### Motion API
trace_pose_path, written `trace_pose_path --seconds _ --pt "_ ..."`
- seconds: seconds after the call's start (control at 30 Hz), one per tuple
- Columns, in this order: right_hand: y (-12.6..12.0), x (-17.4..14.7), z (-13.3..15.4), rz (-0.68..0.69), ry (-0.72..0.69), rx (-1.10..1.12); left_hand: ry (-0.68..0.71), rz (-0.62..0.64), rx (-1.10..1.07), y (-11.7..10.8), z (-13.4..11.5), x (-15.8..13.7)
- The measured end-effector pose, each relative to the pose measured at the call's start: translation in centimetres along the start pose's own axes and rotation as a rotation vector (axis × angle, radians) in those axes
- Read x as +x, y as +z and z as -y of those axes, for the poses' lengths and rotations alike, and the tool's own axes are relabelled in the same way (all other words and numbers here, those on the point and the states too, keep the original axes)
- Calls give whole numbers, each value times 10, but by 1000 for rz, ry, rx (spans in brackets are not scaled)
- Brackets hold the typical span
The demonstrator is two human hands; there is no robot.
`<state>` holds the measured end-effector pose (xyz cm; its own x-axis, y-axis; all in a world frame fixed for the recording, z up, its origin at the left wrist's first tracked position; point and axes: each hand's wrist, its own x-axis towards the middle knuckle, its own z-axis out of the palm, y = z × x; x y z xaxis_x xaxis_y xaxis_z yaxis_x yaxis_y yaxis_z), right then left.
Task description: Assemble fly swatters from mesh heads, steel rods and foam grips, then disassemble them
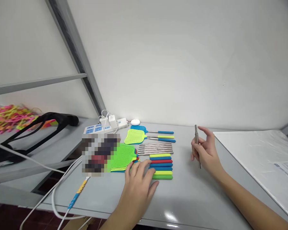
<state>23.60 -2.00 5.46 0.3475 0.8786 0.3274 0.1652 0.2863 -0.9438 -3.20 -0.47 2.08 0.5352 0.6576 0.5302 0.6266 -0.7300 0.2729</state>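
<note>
My right hand [205, 153] is raised over the right part of the table, thumb and fingers closed on a short metal rod [196, 135] that stands nearly upright. My left hand [139, 180] is spread with its palm down, fingertips by the left ends of a row of coloured handles [161, 165] and the lower edge of the green fly swatter heads [124, 156]. Behind the handles lies a row of several metal rods [156, 148]. Farther back are fly swatters with rods and handles joined, a yellow one [135, 136] among blue ones.
A pixelated object [100, 155] covers part of the green heads. At the back stand a power strip [105, 126] with white chargers and a white puck [135, 122]. Cables hang on the left by a black frame [38, 127]. White wrapped sheeting [254, 153] lies right.
</note>
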Motion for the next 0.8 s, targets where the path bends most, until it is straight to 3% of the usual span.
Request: trace_pose_path --seconds 0.23,0.47,0.67,0.8 --pt "-3 -3 8 95 95 -44 -3 -32 11 3 2 2" --pt "-9 1 10 29 107 -34 68 26 114 5 11 -1" --pt "-13 9 10 63 214 -38 94 4 144 5 10 1" --pt "-18 12 4 46 300 -37 42 -50 97 4 4 5"
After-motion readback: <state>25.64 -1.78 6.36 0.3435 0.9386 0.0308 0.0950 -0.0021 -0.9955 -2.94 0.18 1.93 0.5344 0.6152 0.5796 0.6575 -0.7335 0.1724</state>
